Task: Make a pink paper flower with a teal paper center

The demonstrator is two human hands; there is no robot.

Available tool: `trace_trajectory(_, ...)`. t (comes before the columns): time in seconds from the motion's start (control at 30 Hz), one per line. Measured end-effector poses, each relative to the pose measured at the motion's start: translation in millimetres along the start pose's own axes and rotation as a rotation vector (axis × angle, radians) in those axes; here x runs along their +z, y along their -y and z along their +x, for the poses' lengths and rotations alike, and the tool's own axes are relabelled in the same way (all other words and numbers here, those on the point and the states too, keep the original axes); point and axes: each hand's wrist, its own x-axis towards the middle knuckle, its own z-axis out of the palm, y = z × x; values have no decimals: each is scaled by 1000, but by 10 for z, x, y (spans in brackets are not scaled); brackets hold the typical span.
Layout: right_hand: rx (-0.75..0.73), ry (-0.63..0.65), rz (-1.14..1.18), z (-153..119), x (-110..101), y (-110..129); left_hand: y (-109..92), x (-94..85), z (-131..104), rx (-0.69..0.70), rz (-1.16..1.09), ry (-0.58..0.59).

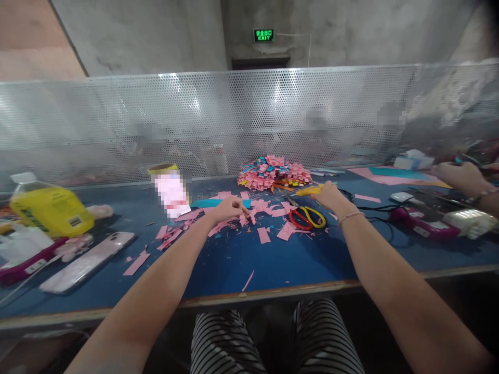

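Observation:
My left hand (231,209) has its fingers pressed together around a small piece of pink paper at the edge of the loose scraps (264,235). Farther right, my right hand (329,195) is closed on a yellow-handled tool (310,191), whose tip points left. Scissors (306,218) with red and yellow handles lie on the blue table (218,267) just below that tool. Behind both hands sits a heap of pink, blue and yellow cut-paper pieces (273,171). A strip of blue paper (206,203) lies beyond my left hand.
On the left are a yellow bottle (54,208), a phone (88,262) and a magenta power strip (33,262). A lit phone (171,195) stands behind. Another magenta strip (423,223), cables and another person's hand (463,176) are at right. A perforated metal screen (234,119) borders the back.

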Motion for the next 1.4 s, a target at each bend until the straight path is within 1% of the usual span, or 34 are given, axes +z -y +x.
trace_trajectory(0.03,76,-43,-85,-6,-1,4,-10,-6,10,4,-13,-51)
trace_trajectory(0.1,225,-127,-247,-26,21,109,-38,-6,34,1,-53,-161)
trace_trajectory(0.13,218,-117,-265,-39,46,205,-54,3,47,-5,-75,-215)
trace_trajectory(0.17,139,-50,-190,-56,83,322,-72,19,60,-14,-95,-261)
trace_trajectory(0.2,50,39,-65,-78,130,452,-89,44,71,-22,-113,-295)
trace_trajectory(0.27,-124,255,216,-138,249,713,-121,114,86,-25,-128,-335)
trace_trajectory(0.3,-169,335,341,-174,313,828,-135,158,89,-21,-123,-342)
trace_trajectory(0.33,-205,392,440,-213,374,925,-147,205,89,-18,-115,-345)
trace_trajectory(0.37,-206,421,506,-251,428,1001,-158,252,87,-18,-108,-338)
trace_trajectory(0.43,-150,416,588,-312,507,1093,-172,335,82,-31,-100,-317)
trace_trajectory(0.53,-36,381,615,-344,549,1108,-158,378,97,-17,-36,-307)
trace_trajectory(0.63,11,332,578,-309,536,1048,-88,317,148,-10,212,-393)
trace_trajectory(0.67,17,318,567,-291,527,1027,-55,288,169,-39,309,-423)
trace_trajectory(0.7,25,308,562,-274,518,1008,-22,262,190,-64,383,-425)
trace_trajectory(0.77,50,295,568,-248,503,982,38,235,226,-106,446,-387)
trace_trajectory(0.83,77,277,579,-233,490,971,79,245,245,-130,456,-322)
trace_trajectory(0.9,81,256,578,-224,479,967,100,280,248,-135,448,-250)
trace_trajectory(0.93,76,249,573,-222,474,965,104,299,245,-125,441,-232)
trace_trajectory(0.97,66,248,565,-219,469,962,104,316,241,-112,434,-238)
trace_trajectory(1.07,35,250,545,-217,456,951,90,335,228,-79,420,-336)
trace_trajectory(1.17,40,269,602,-225,450,952,59,319,205,-102,366,-401)
trace_trajectory(1.23,69,287,708,-238,449,965,31,306,178,-133,255,-435)
trace_trajectory(1.3,73,298,812,-256,443,988,2,300,149,-154,79,-464)
trace_trajectory(1.4,15,313,869,-289,422,1036,-34,309,123,-139,-158,-518)
